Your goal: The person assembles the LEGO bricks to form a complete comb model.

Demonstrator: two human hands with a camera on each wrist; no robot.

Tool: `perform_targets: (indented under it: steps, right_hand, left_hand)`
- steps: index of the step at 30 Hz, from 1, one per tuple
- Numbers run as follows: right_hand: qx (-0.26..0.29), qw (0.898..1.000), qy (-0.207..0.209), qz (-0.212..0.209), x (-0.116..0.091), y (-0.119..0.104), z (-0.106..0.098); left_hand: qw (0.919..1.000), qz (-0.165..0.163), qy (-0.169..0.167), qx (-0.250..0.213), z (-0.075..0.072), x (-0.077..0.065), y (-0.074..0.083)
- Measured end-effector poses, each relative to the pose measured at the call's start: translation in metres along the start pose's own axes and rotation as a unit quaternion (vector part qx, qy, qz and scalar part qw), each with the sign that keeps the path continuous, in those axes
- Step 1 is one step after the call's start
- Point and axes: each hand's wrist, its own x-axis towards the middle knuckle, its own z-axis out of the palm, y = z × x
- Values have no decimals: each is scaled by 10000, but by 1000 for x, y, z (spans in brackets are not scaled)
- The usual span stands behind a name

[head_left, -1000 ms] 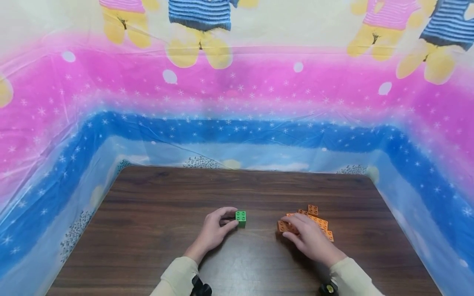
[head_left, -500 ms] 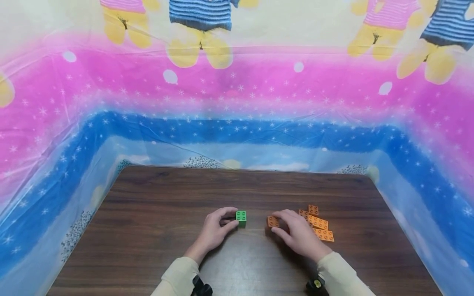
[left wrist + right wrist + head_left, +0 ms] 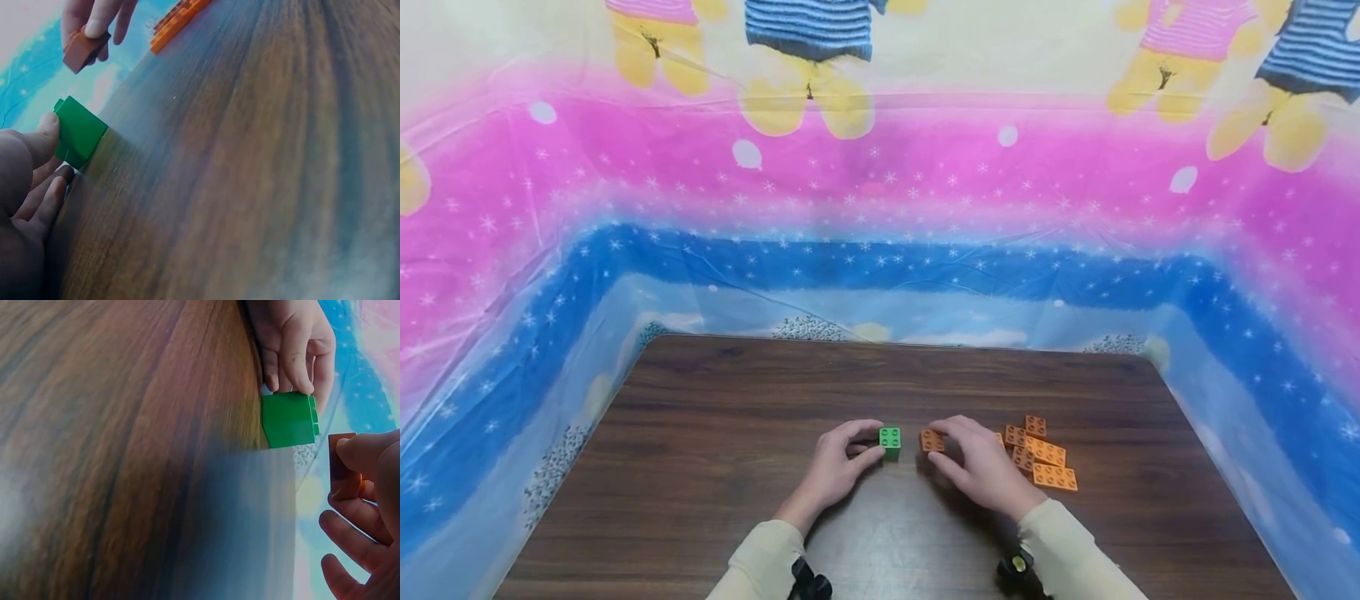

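Observation:
On the table (image 3: 722,400), my left hand (image 3: 838,462) holds a green toy building brick (image 3: 890,442) with a square of studs on top. In the left wrist view the thumb lies against the side of the green brick (image 3: 81,131). My right hand (image 3: 985,462) pinches a brownish-orange brick (image 3: 932,441) between thumb and fingers, just right of the green one. From the right wrist view, the orange brick (image 3: 340,465) is up off the tabletop, a short gap from the green brick (image 3: 289,420).
Behind the right hand lies a loose group of orange bricks, including a long one (image 3: 1055,477), another long one (image 3: 1047,451) and a small square one (image 3: 1035,425). A printed cloth (image 3: 880,267) hangs around the table's back and sides.
The right hand has carried the orange brick leftward from the group toward the green brick, uncovering more of the other orange bricks. The left hand and green brick have stayed in place.

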Motion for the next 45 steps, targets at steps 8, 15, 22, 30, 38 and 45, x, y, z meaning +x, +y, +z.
perform_targets:
  steps: [8, 15, 22, 30, 38, 45]
  right_hand:
    - [77, 9999, 43, -51, 8, -4, 6]
    - [168, 9996, 209, -105, 13, -8, 14]
    - [190, 9991, 359, -144, 20, -13, 20]
    - [283, 9990, 329, -90, 25, -17, 26]
    - [426, 9987, 272, -89, 28, -18, 31]
    - [405, 9991, 130, 36, 31, -16, 34]
  left_hand:
    - [10000, 3, 13, -18, 1, 1, -1]
    - [9999, -22, -56, 84, 0, 1, -1]
    - [9999, -81, -67, 60, 0, 1, 0]
    - [9999, -43, -80, 81, 0, 0, -1]
    - [9999, -28, -65, 139, 1, 1, -1]
    - [9998, -24, -44, 170, 1, 1, -1]
